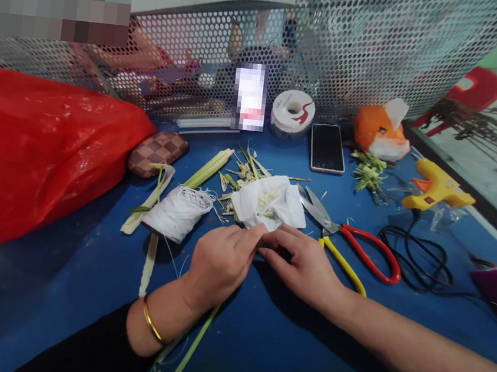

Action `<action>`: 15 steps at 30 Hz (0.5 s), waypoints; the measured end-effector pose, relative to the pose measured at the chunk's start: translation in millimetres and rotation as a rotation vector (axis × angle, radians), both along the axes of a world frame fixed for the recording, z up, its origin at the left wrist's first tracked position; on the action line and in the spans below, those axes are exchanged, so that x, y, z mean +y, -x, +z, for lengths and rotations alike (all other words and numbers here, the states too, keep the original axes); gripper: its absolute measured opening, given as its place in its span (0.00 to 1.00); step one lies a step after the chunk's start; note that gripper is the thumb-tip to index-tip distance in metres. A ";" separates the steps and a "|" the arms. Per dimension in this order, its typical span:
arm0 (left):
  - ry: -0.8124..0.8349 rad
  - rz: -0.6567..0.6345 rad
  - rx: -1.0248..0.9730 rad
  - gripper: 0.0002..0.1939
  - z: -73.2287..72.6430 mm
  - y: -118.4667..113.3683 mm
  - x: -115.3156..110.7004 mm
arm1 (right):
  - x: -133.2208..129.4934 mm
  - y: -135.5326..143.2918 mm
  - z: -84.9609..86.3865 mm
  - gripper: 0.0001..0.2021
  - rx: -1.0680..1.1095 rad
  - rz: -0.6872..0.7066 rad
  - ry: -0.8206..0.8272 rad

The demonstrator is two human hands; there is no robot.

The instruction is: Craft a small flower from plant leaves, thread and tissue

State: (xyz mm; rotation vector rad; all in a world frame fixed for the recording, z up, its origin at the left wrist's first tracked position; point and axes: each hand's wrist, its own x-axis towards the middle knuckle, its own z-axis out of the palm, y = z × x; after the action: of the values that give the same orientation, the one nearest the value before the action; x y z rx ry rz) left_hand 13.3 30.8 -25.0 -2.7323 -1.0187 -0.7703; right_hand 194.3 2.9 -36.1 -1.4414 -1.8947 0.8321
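My left hand (pixel 221 261), with a gold bangle at the wrist, is closed; a green strip (pixel 197 340) emerges below it. The fingertips of my right hand (pixel 296 259) meet those of my left, pinched on something small and mostly hidden. Just beyond both hands lies a crumpled white tissue (pixel 269 200) with small pale yellow-green pieces on it. A spool of white thread (pixel 179 211) rests to the left of my left hand. Red-handled scissors (pixel 370 252) lie to the right, beside a tool with yellow handles (pixel 342 267).
A red plastic bag (pixel 42 158) and checkered pouch (pixel 157 154) are at left. Plant scraps (pixel 250 171) lie behind the tissue. Towards the mesh (pixel 378 46) are a ribbon spool (pixel 292 113), phone (pixel 327 149) and orange tissue pack (pixel 381 132). A yellow glue gun (pixel 439 187) with black cable lies right.
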 end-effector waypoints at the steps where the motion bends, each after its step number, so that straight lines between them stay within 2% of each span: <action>1: -0.018 -0.008 0.005 0.11 -0.3 -0.2 0.0 | 0.0 -0.1 -0.5 0.06 0.011 0.000 0.002; 7: -0.071 -0.051 0.039 0.13 -1.9 -1.1 -1.0 | 1.8 -0.7 -4.7 0.09 0.076 -0.011 -0.037; 15: -0.034 -0.053 0.028 0.14 -3.1 -0.3 -1.5 | 2.9 -0.3 -4.3 0.08 0.046 -0.005 -0.036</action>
State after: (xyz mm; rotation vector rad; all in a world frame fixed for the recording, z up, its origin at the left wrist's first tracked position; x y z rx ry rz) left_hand 13.5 29.3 -28.1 -2.7432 -0.9229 -0.7481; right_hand 194.5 5.8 -40.3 -1.3928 -1.8616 0.8178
